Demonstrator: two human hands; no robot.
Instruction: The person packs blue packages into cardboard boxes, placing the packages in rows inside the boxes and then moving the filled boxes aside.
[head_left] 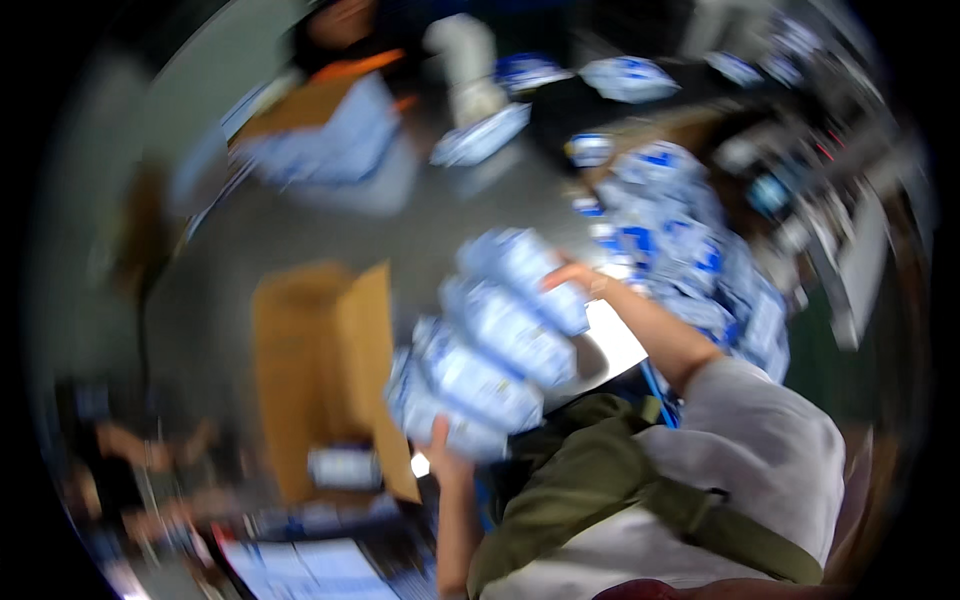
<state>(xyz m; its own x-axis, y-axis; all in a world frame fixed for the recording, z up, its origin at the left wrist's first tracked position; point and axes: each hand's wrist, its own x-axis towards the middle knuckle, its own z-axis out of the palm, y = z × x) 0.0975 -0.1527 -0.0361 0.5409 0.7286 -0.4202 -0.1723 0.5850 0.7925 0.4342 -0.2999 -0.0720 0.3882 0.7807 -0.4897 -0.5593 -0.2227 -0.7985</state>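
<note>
Between my two hands I hold a row of several plump white-and-light-blue plastic packets (485,370), pressed side by side. My left hand (446,458) grips the near end of the row. At the far right end, my right hand (582,280) is closed on the outermost packet. Just left of the row stands an open brown cardboard box (305,370), its tall flap beside the packets. One white packet (343,468) with a dark edge lies low in that box. Motion blurs the print on the packets.
A heap of blue-and-white packets (690,250) lies right of my hands. Farther left is another box (325,135) lined with pale blue plastic. A co-worker's white sleeve (465,60) reaches to a packet (482,136). More packets (628,79) rest on a dark belt near machinery (840,240).
</note>
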